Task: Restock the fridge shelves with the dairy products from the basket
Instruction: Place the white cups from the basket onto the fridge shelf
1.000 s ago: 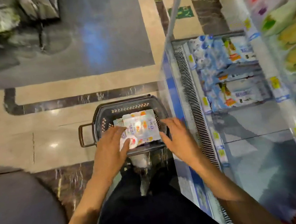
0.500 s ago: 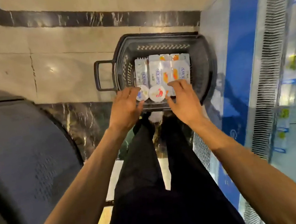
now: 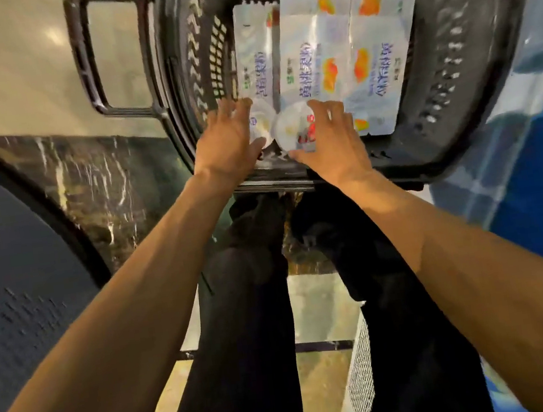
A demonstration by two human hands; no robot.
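We see both bare hands reaching down into a dark plastic basket (image 3: 464,83) that stands ahead of the person's black trousers (image 3: 245,330). Three long multipacks of yogurt cups lie side by side in it, printed sleeves up.

The left hand (image 3: 227,142) rests on the near end of the left yogurt pack (image 3: 256,59). Its fingers are spread and fairly straight, the thumb stretched toward the other hand, and it clasps nothing.

Just to its right, the right hand (image 3: 331,142) lies over the near end of the middle yogurt pack (image 3: 308,52). Its fingers are laid across a round cup lid (image 3: 292,127) with red fruit on it, the thumb along the lid's near rim. Blur keeps us from telling whether this hand pinches the cup or only touches it.

The third yogurt pack (image 3: 378,53) lies just right of the right hand, untouched. The basket's side handle (image 3: 85,64) juts out left of and beyond the left hand. A blue fridge front (image 3: 542,177) stands well to the right of the right hand.
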